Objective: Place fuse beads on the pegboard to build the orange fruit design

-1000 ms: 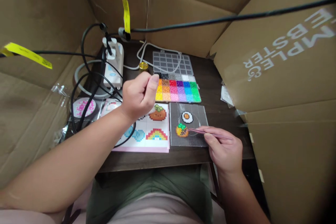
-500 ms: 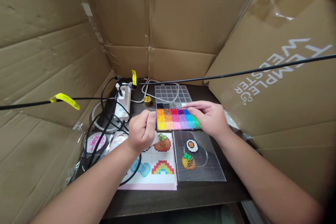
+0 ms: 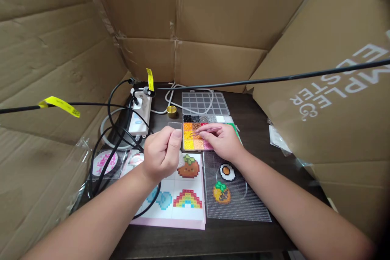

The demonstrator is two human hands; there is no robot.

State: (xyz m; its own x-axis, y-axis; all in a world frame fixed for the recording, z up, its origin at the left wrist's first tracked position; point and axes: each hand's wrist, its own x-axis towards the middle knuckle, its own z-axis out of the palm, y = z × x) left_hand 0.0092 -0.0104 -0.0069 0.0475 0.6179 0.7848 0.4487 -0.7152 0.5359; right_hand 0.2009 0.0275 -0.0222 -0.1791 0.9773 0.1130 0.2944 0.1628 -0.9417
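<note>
Pink tweezers (image 3: 210, 130) are pinched in my right hand (image 3: 224, 140), their tips over the orange and yellow compartments of the bead box (image 3: 198, 144). My left hand (image 3: 163, 150) is closed in a fist beside the box, above the pattern sheet (image 3: 185, 213). A clear plastic piece (image 3: 174, 123) shows beyond the fist, and something whitish and see-through shows below it; most is hidden by the fingers. On the clear pegboard (image 3: 240, 210) lie a fried-egg bead figure (image 3: 227, 172) and an orange fruit bead figure (image 3: 222, 192) with green leaves and a dark patch.
Behind the bead box lies its clear lid (image 3: 205, 103), near a small gold tin (image 3: 172, 111). A white power strip (image 3: 140, 115) with tangled black cables stands left, beside a round dish of pink beads (image 3: 105, 163). Cardboard walls (image 3: 219, 16) surround the table.
My right hand has moved left with the tweezers, from the purple and blue compartments to the orange and yellow ones. My left hand stays a fist. The camera view has shifted slightly.
</note>
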